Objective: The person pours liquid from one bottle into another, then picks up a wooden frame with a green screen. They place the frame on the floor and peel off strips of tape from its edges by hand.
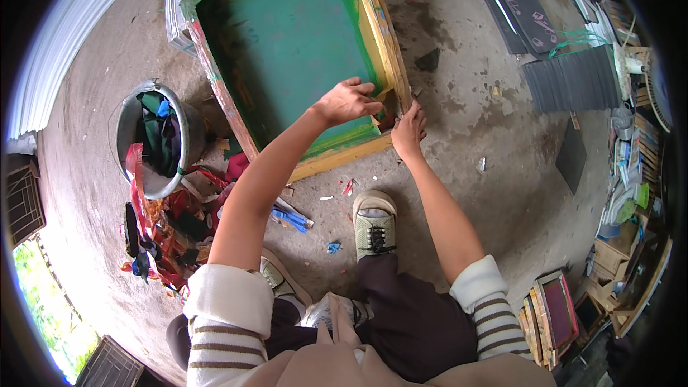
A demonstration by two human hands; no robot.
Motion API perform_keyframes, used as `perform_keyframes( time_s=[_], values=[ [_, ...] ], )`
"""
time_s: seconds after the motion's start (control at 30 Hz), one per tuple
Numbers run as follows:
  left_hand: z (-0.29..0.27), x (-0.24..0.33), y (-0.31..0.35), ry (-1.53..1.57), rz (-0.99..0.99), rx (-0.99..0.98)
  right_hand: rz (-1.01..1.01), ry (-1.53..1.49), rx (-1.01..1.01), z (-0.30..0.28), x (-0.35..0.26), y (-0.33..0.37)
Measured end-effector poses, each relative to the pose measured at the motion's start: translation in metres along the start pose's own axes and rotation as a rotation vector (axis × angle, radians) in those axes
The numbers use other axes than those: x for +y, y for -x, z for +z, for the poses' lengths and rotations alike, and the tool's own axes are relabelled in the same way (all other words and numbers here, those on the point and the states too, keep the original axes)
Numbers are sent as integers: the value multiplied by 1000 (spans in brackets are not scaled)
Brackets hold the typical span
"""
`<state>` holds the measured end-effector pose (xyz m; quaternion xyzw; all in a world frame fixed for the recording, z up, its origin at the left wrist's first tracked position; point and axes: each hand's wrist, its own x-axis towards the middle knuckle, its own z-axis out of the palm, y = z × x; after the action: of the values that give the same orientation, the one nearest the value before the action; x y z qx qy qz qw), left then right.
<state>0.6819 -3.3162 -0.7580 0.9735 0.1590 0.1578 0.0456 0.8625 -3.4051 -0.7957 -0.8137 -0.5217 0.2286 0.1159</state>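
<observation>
A wooden screen-printing frame (390, 50) with green mesh (301, 46) rests tilted in front of me, its rails smeared with green and yellow. Over the near right corner of the mesh, my left hand (349, 102) is closed in a pinch. A thin tan strip (385, 94), which looks like tape, comes up at its fingertips from the inner edge of the right rail. Closed around the outside of that same corner, my right hand (409, 130) holds the frame. Its fingertips are partly hidden.
At left stands a metal bucket (188, 145) stuffed with dark cloth, beside a heap of red wrappers and scraps (183, 218). Stacked strapped sheets (188, 7) lie under the frame's far end. Dark panels (573, 79) lie at right, and small frames (555, 315) lean at lower right.
</observation>
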Motion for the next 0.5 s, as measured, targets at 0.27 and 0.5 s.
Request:
perform_keyframes(
  time_s=[0.27,0.5],
  values=[
    [9,28,9,333,-362,88,-411,-42,292,-12,14,4],
    [2,87,48,266,-848,289,-534,475,186,-37,-25,19]
  ],
)
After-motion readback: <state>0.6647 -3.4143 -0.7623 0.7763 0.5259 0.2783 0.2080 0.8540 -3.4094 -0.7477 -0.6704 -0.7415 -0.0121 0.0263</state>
